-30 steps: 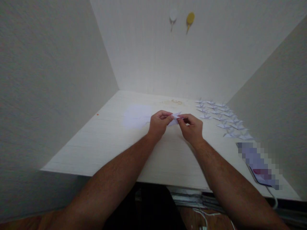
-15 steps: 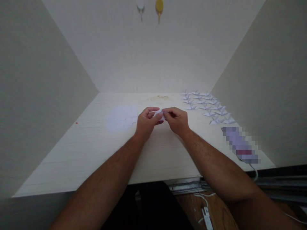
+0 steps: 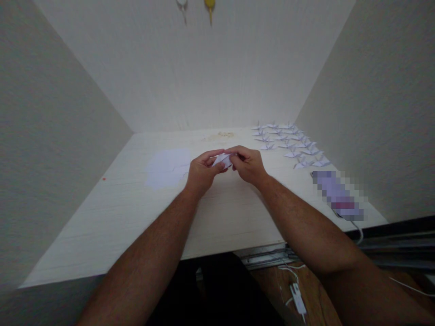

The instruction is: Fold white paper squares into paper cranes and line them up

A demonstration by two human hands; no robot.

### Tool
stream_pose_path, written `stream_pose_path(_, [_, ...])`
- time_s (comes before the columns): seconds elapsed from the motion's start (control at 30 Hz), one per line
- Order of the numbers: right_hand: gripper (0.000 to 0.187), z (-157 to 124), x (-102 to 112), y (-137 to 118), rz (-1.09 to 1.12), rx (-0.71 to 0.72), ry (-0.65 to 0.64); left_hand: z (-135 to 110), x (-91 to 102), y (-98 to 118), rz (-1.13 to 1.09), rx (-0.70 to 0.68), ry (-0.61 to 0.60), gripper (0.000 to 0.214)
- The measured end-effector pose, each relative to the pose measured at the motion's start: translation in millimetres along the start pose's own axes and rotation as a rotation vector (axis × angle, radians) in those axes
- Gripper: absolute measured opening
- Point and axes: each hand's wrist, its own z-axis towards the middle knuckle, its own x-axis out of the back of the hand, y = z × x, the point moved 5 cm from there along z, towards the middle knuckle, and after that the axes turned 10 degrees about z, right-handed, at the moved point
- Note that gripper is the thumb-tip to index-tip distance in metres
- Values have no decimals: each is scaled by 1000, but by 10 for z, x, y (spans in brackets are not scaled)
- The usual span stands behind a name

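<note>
One small folded piece of white paper [image 3: 222,160] lies between the two bare hands, pinched by both: the left hand [image 3: 200,172] grips its left side, thumb in front, and the right hand [image 3: 248,165] has its fingertips on its right end. The hands are close together over a white wood-grain table [image 3: 231,222].

To the right of the hands and farther off stand folded white paper birds [image 3: 288,144] in several rows, well over a dozen; they overlap too much for an exact count. Nearer on that side lies one flat dark-edged device [image 3: 336,194], its face pixelated, with one white cable [image 3: 360,234] at its near end.

Left of the hands is one pale white paper patch [image 3: 168,166]; whether one sheet or several, I cannot tell. Farther left is one small orange-red spot [image 3: 103,179]. High beyond the hands, two round-topped hooks, one white [image 3: 182,2], one yellow [image 3: 210,3], are on the wall.
</note>
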Motion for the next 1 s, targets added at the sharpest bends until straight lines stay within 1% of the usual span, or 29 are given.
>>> stream_pose_path(0.2, [21,32,36,16,186,-124,8,8,5,-15,-41,58,-68,51])
stream_pose_path(0.3, [19,46,46,14,213,-163,11,10,1,-10,-27,66,-88,55])
stream_pose_path(0.37, [16,53,42,13,227,-176,-10,10,2,-8,-24,65,-92,54])
stream_pose_path(0.47, [21,60,32,21,254,-187,-38,10,13,-13,-26,72,-89,49])
stream_pose_path(0.63, [26,58,42,73,251,-227,-13,13,19,-49,-12,103,-98,45])
stream_pose_path(0.87, [22,57,10,112,279,-268,5,19,-5,-94,-7,121,-47,39])
stream_pose_path(0.93, [23,53,5,96,297,-262,42,21,1,-91,-26,135,5,39])
stream_pose_path(1.0, [23,39,-13,80,322,-264,65,28,30,-89,-72,156,89,39])
